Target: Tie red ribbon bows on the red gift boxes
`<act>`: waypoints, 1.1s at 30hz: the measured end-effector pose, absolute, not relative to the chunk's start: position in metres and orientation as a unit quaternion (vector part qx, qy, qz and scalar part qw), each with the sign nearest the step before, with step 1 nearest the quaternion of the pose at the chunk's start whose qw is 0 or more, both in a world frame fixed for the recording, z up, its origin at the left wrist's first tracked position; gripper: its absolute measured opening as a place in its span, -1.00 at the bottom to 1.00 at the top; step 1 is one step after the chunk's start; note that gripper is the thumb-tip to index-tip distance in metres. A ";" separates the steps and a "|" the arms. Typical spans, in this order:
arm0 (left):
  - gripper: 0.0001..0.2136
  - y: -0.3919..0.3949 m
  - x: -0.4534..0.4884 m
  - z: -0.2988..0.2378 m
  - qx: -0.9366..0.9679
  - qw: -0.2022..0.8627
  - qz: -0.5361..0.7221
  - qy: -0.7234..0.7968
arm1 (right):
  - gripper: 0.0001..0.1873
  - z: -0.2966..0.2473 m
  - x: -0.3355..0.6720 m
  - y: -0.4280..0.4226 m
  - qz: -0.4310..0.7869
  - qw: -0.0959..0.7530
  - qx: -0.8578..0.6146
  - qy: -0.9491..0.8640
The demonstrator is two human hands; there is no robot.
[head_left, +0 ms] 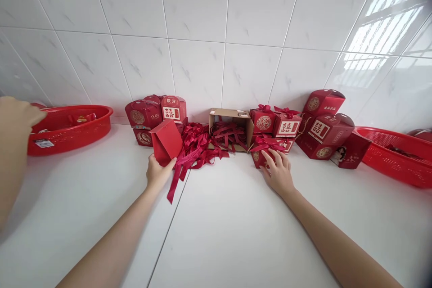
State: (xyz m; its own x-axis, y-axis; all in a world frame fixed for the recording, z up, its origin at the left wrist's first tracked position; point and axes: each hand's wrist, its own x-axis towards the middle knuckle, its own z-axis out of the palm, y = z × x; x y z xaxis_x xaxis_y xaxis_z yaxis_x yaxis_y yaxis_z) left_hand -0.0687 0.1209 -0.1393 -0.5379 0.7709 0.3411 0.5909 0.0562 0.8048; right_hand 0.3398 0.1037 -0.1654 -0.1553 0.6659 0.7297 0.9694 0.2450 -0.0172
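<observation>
My left hand [158, 173] is closed round the lower part of a plain red gift box [166, 141], which tilts above the counter. Beside that box lies a heap of dark red ribbons [195, 144], one loose end trailing forward. My right hand [279, 173] grips a red gift box [259, 158] tied with a ribbon bow [269, 143], fingers over its top and thumb at its front. Behind it stand more bow-tied boxes, among them a white-labelled box [286, 126]. Part of the gripped box is hidden by my fingers.
A cardboard box [231, 114] with ribbons inside lies open against the tiled wall [199, 63]. Stacked red boxes stand left [143, 112] and right [326, 130]. Red plastic baskets [70, 137] [388, 157] flank them. Another person's hand [20, 119] reaches over the left basket.
</observation>
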 end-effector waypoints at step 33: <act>-0.33 0.047 0.007 -0.124 0.776 0.261 0.340 0.463 | -0.54 -0.128 0.264 0.026 0.477 0.447 -0.379 -0.655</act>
State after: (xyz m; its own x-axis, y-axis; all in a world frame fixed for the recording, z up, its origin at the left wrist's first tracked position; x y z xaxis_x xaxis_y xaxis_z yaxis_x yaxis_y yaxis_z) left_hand 0.0074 0.0470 -0.1239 0.3403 0.8956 0.2867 0.5412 -0.4358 0.7192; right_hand 0.2637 0.0265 -0.1275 -0.3131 0.9228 0.2244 0.0685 0.2577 -0.9638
